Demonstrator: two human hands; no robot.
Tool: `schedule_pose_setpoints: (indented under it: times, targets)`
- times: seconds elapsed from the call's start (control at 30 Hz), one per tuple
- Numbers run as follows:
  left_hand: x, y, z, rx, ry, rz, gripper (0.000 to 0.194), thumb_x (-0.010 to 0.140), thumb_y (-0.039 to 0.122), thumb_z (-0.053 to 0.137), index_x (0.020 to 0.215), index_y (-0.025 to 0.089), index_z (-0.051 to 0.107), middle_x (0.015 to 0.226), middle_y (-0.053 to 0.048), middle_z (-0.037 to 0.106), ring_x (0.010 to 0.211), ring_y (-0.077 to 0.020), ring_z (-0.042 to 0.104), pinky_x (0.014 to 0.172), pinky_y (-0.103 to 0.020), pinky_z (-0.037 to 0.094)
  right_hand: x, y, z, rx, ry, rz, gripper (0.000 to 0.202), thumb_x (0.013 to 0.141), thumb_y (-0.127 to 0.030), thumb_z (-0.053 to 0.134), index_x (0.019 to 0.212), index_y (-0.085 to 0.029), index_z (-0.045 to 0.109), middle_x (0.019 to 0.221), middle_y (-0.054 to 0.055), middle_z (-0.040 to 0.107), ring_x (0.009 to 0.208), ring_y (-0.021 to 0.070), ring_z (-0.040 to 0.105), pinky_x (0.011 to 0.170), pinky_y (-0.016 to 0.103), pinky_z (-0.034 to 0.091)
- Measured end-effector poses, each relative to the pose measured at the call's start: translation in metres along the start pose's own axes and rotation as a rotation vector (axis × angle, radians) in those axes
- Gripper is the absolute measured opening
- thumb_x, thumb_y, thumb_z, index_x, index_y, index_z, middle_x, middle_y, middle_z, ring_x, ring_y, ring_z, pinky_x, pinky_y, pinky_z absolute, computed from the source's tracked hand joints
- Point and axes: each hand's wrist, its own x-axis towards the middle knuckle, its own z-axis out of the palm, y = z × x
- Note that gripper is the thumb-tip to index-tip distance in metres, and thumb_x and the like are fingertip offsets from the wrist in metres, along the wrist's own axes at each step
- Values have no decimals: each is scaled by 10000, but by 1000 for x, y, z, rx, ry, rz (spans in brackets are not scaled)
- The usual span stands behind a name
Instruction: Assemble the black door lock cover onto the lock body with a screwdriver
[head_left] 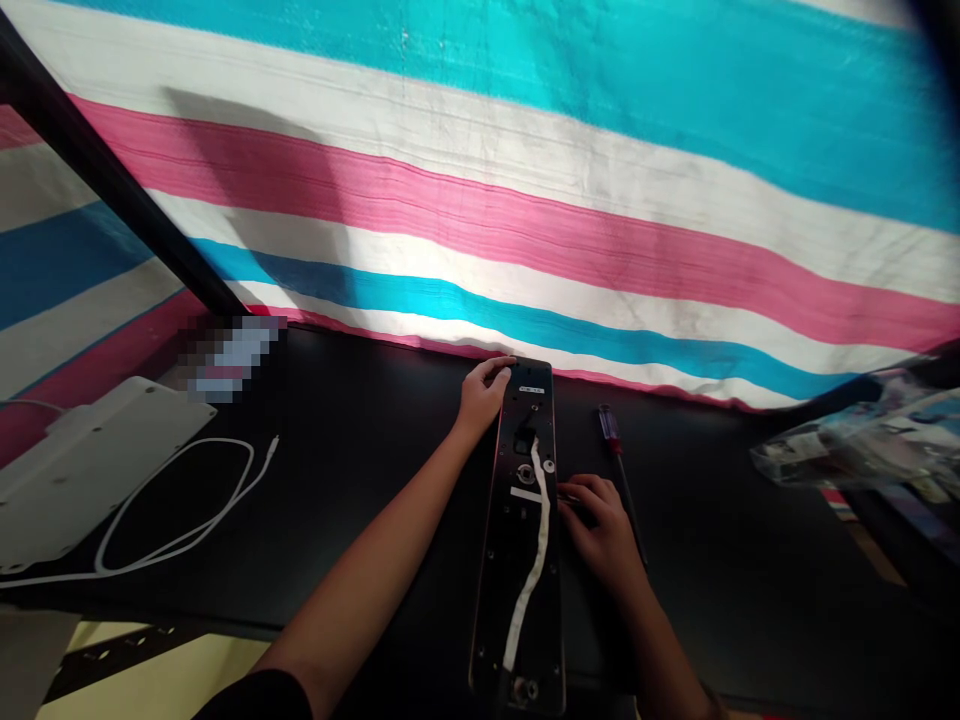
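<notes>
A long black panel (517, 580) lies lengthwise on the black table, its near end toward me. A pale ribbon-like cable (541, 530) runs along it from a square opening to the near end. My left hand (486, 392) holds the panel's far left corner, fingers over the far edge and thumb on the top. At the panel's right edge, about midway, is my right hand (600, 525), fingers curled together in a pinch; what they hold, if anything, is too dark to make out. A screwdriver (611, 432) with a clear and red handle lies right of the panel, partly behind my right hand.
On the black table (360, 440), a white flat device (97, 460) and a looped white cable (244, 490) lie at the left. A blurred-out item (236, 355) is at the back left. Clear plastic bags (862, 440) lie at the right. Striped sheeting (525, 220) hangs behind.
</notes>
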Motion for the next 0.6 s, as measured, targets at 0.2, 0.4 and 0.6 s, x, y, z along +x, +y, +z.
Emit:
schedule_pose_setpoints:
  times: [0.2, 0.4, 0.6]
  targets:
    - [0, 2, 1, 29, 12, 8, 220, 835, 194, 635, 1003, 189, 777, 943, -57, 752, 863, -204, 696, 770, -297, 558, 1, -2, 0, 18, -11, 8, 170, 945, -354, 622, 1043, -265, 729, 1047, 84, 653, 1000, 272, 580, 868, 455, 495]
    - [2, -2, -1, 78, 25, 3, 202, 831, 162, 636, 975, 200, 774, 951, -62, 741, 904, -218, 692, 805, -322, 559, 1, -2, -2, 33, -18, 27, 171, 948, -355, 617, 1031, -260, 733, 1052, 88, 651, 1008, 273, 579, 874, 462, 498]
    - [4, -8, -1, 116, 49, -12, 179, 794, 136, 679, 944, 198, 753, 935, -69, 738, 912, -235, 694, 829, -358, 565, 0, 0, -7, 97, -54, 41, 244, 945, -356, 617, 1158, -260, 686, 1129, 96, 654, 1061, 278, 593, 901, 457, 517]
